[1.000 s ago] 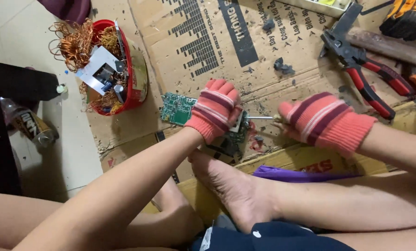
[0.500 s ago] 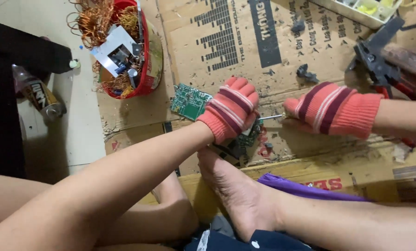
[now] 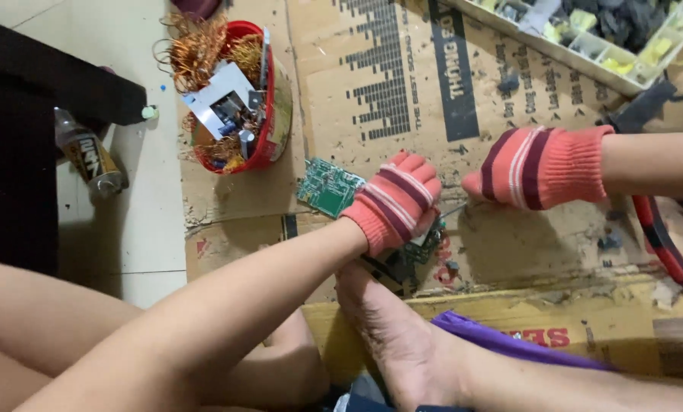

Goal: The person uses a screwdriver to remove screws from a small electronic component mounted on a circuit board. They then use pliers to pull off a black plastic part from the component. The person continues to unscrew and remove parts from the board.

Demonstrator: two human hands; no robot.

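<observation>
On the cardboard [image 3: 372, 91] by your foot [image 3: 402, 336], a green board [image 3: 327, 187] is lying, partly under your left hand [image 3: 397, 201]. You are pressing that gloved hand down, fingers curled shut on the board. Your right hand [image 3: 536, 168], gloved too, is closing around a thin metal tool [image 3: 454, 209] and pointing its tip toward the left hand. Farther out, a red tub [image 3: 234, 99] is holding copper wire, a bottle [image 3: 89, 152] is lying on the floor, and red pliers [image 3: 662, 240] are sitting right.
</observation>
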